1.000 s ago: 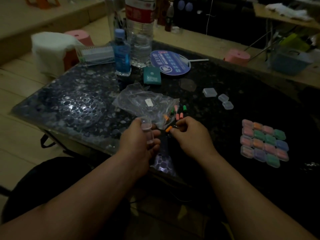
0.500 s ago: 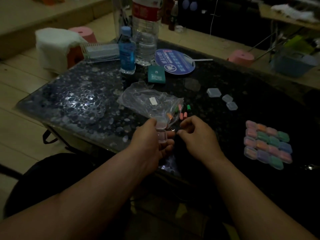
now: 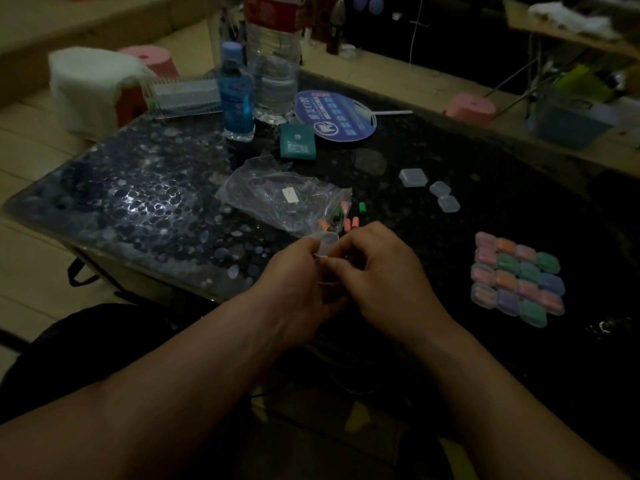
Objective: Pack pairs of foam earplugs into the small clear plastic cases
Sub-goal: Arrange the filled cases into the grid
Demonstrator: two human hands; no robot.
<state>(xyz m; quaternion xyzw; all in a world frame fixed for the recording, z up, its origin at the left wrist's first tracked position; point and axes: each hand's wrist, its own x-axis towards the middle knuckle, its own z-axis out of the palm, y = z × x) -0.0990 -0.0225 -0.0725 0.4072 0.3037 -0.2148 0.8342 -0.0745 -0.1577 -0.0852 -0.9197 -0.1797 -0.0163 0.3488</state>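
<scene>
Nearest us, two bare forearms reach over the edge of a dark, glossy table (image 3: 138, 209). The left hand (image 3: 298, 285) curls around a small clear case (image 3: 327, 241), holding it just above the tabletop. The right hand (image 3: 377, 275) meets it, and its fingertips pinch what seems, in this dim light, to be an orange earplug (image 3: 322, 260) at the case. Just beyond lie a crumpled plastic bag (image 3: 284, 199) and loose earplugs (image 3: 353, 218). To the right, filled cases (image 3: 517, 278) sit in a tight grid. Farther back we see three empty cases (image 3: 412, 177) and two bottles (image 3: 237, 95).
</scene>
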